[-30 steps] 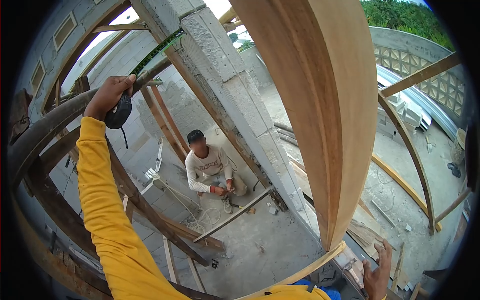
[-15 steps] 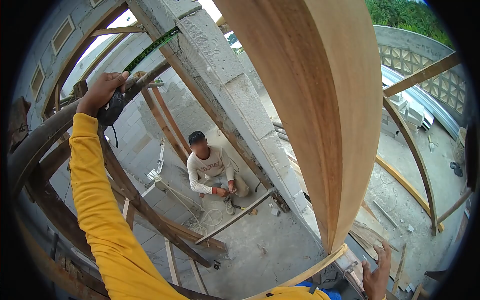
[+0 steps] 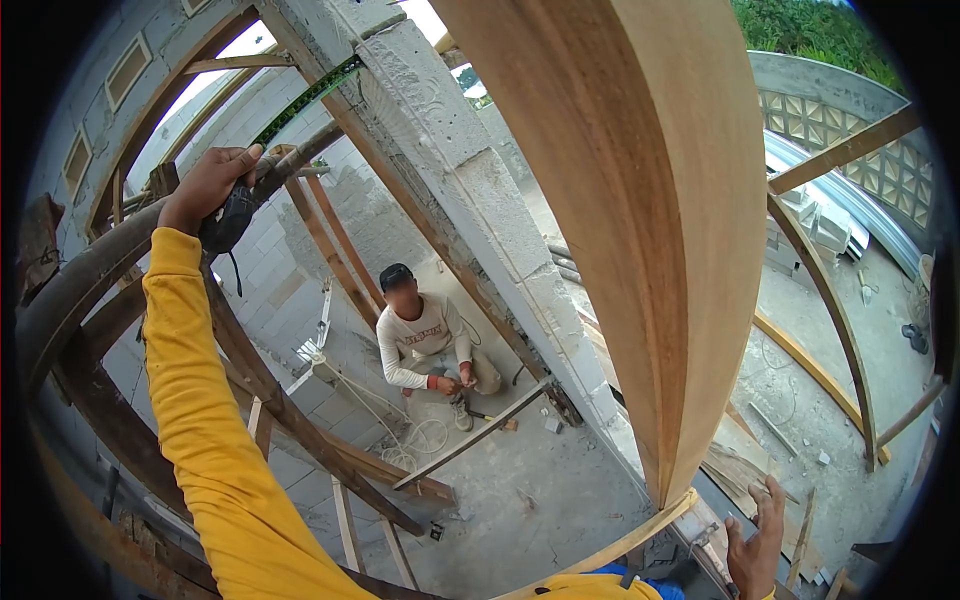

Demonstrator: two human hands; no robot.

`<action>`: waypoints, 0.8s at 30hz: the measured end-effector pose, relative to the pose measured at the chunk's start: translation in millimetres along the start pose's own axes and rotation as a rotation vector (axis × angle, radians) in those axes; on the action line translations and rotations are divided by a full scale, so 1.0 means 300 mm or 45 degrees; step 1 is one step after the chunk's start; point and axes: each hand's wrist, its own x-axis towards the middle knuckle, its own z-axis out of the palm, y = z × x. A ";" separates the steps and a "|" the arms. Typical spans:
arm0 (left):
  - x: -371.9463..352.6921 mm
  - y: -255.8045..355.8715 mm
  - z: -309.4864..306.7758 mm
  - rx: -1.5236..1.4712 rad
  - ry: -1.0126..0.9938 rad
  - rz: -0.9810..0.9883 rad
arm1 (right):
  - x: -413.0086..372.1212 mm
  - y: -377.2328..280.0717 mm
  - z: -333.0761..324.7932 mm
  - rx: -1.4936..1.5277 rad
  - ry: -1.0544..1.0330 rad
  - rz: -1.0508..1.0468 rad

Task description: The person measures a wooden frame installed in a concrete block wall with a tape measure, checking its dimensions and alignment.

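Observation:
My left hand (image 3: 212, 188), at the end of an outstretched yellow sleeve, is closed around a black tape measure (image 3: 230, 218) beside a dark round pole (image 3: 300, 152). Its green blade (image 3: 305, 103) stretches up and right to the concrete block wall (image 3: 455, 140). A thin strap dangles below the case. At the lower right, my right hand (image 3: 757, 545) is empty with its fingers apart, near the lower end of a big wooden beam (image 3: 640, 220). Whether its palm touches anything cannot be made out.
Far below, a person (image 3: 425, 335) in a cap squats on the concrete floor (image 3: 510, 500), near a hammer and a white cord (image 3: 405, 445). Curved wooden members (image 3: 290, 420) run at the left. A wooden brace (image 3: 845, 150) and scrap boards (image 3: 730, 465) lie right of the beam.
Hardly anything differs. My left hand and the tape measure case have shifted very slightly to the right and down; my right hand stays in place.

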 end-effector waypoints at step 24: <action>0.004 -0.017 0.013 -0.073 -0.047 0.016 | -0.025 -0.084 -0.016 0.066 0.060 0.153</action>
